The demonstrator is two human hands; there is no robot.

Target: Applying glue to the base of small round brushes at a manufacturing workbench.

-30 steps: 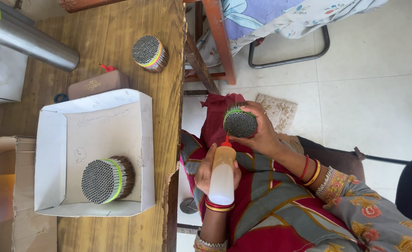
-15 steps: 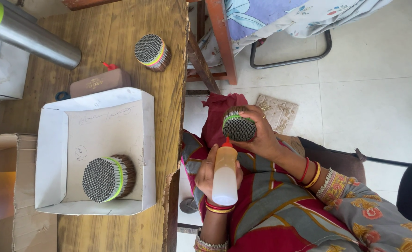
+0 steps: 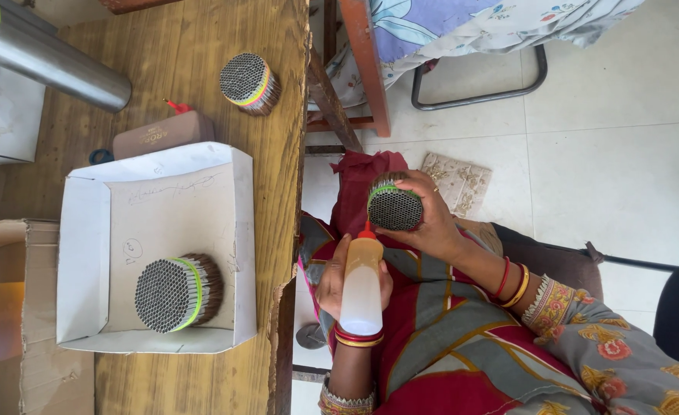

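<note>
My right hand grips a round bundle of thin hollow sticks held by a green band, its end face turned toward me. My left hand holds a small translucent squeeze bottle with a red nozzle. The nozzle tip touches the lower edge of the bundle's face. Both hands are over my lap, just off the wooden table's edge.
On the table an open white cardboard tray holds another banded bundle. A third bundle stands farther along, near a brown case and a steel cylinder. Cardboard boxes lie at the left; a chair frame stands beyond.
My right hand has lowered the bundle slightly toward the bottle, and the nozzle now meets its face. The things on the table have not moved.
</note>
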